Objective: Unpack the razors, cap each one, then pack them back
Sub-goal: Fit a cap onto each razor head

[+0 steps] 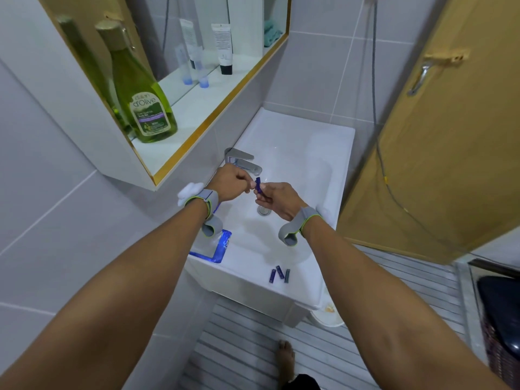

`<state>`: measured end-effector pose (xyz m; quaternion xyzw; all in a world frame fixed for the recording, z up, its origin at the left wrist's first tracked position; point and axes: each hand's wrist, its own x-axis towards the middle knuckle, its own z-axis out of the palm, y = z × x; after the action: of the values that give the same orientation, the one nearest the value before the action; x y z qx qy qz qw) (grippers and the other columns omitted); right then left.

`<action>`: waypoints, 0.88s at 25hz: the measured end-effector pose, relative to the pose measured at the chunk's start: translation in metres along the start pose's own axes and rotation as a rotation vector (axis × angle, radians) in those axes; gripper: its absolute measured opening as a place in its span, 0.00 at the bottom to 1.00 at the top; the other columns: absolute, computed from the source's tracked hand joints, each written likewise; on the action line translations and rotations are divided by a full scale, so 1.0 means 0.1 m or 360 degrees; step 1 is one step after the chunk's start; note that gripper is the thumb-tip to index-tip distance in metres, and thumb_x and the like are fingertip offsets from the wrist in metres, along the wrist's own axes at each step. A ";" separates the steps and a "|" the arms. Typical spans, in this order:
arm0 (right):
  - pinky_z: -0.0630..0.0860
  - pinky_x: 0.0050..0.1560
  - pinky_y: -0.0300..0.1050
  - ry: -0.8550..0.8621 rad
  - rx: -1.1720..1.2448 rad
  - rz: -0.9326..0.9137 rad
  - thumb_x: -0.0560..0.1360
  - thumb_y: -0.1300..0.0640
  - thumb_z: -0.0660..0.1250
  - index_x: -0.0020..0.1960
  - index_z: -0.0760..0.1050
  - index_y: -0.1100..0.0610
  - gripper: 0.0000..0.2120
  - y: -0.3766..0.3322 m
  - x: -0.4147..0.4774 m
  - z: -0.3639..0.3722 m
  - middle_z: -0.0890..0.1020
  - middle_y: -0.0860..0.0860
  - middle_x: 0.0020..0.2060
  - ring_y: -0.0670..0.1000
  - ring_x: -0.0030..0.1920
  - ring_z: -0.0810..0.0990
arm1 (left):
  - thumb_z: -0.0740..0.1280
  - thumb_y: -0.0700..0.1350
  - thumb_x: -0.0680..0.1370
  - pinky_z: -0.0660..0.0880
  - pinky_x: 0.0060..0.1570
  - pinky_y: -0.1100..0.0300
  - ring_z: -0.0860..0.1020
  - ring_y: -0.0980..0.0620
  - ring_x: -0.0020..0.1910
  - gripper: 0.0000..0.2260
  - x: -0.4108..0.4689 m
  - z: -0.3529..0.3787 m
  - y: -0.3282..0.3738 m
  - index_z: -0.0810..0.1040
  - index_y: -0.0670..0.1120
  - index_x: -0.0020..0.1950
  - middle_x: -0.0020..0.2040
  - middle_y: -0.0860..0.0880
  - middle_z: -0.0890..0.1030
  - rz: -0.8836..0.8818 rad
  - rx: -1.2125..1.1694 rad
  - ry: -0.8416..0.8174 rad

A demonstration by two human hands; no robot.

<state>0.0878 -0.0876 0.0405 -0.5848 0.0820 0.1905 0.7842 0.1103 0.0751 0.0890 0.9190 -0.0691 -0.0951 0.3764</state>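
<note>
Over the white sink (295, 153) my right hand (277, 199) grips a small blue razor (258, 188) by its handle, head pointing up. My left hand (232, 182) pinches at the razor's head with its fingertips; whether a cap is between those fingers is hidden. Three blue caps (279, 275) lie on the sink's front right rim. A clear and blue razor packet (216, 246) lies on the front left rim, partly behind my left wrist strap.
A chrome tap (243, 161) stands just behind my hands, and the drain (264, 211) lies below them. A green oil bottle (140, 91) and tubes stand on the mirror shelf. A wooden door (439, 136) is at the right. My foot (285, 358) rests on the striped floor.
</note>
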 end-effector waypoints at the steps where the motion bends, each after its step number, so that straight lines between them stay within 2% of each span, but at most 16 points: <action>1: 0.79 0.49 0.42 0.0021 0.0001 -0.0022 0.80 0.62 0.60 0.53 0.76 0.65 0.08 -0.01 0.00 -0.02 0.78 0.54 0.38 0.48 0.37 0.76 | 0.70 0.43 0.74 0.73 0.44 0.62 0.77 0.57 0.37 0.06 0.00 0.01 0.03 0.87 0.42 0.43 0.38 0.50 0.84 -0.0012 -0.0011 0.0007; 5: 0.79 0.47 0.41 0.0067 0.0054 -0.0038 0.81 0.63 0.59 0.48 0.77 0.63 0.09 0.00 0.05 -0.05 0.78 0.54 0.38 0.48 0.36 0.75 | 0.70 0.43 0.74 0.76 0.48 0.60 0.79 0.52 0.42 0.06 0.07 0.07 0.08 0.87 0.42 0.45 0.40 0.47 0.85 -0.0058 -0.0047 0.0046; 10: 0.80 0.49 0.43 0.0141 0.0157 -0.0045 0.80 0.64 0.60 0.51 0.77 0.66 0.08 0.03 0.19 -0.17 0.79 0.56 0.38 0.48 0.36 0.76 | 0.70 0.41 0.74 0.74 0.46 0.62 0.79 0.53 0.40 0.05 0.16 0.21 0.10 0.86 0.46 0.40 0.37 0.48 0.84 -0.0132 -0.0074 0.0084; 13: 0.80 0.51 0.44 0.0155 0.0078 -0.0036 0.80 0.63 0.61 0.52 0.77 0.67 0.08 0.06 0.27 -0.23 0.79 0.56 0.37 0.48 0.36 0.76 | 0.70 0.42 0.74 0.76 0.49 0.60 0.79 0.53 0.42 0.06 0.19 0.26 0.10 0.86 0.48 0.40 0.38 0.48 0.85 -0.0179 -0.0035 0.0071; 16: 0.78 0.49 0.42 0.0168 -0.0011 -0.0038 0.79 0.62 0.62 0.44 0.78 0.63 0.09 0.09 0.32 -0.26 0.78 0.54 0.36 0.48 0.35 0.74 | 0.70 0.43 0.73 0.78 0.49 0.61 0.80 0.54 0.43 0.07 0.12 0.25 0.02 0.86 0.50 0.38 0.41 0.48 0.87 -0.0261 0.0080 -0.0035; 19: 0.72 0.41 0.41 0.0098 -0.0298 -0.0016 0.79 0.65 0.61 0.43 0.76 0.64 0.09 0.21 0.39 -0.20 0.77 0.55 0.35 0.49 0.33 0.71 | 0.66 0.38 0.74 0.74 0.40 0.65 0.80 0.52 0.42 0.10 0.00 0.10 -0.19 0.84 0.48 0.37 0.45 0.46 0.87 -0.0319 0.0016 0.0140; 22: 0.75 0.44 0.46 0.0078 -0.1011 -0.0022 0.76 0.66 0.61 0.44 0.77 0.61 0.07 0.45 0.57 0.03 0.81 0.57 0.39 0.53 0.36 0.76 | 0.64 0.36 0.74 0.75 0.48 0.62 0.81 0.49 0.47 0.10 -0.06 -0.14 -0.50 0.85 0.44 0.41 0.48 0.44 0.86 -0.0377 0.0019 0.0245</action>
<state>0.1219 -0.0624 -0.0191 -0.8054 0.0333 0.1872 0.5614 0.1100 0.1207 0.0640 0.9275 0.0682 -0.0677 0.3613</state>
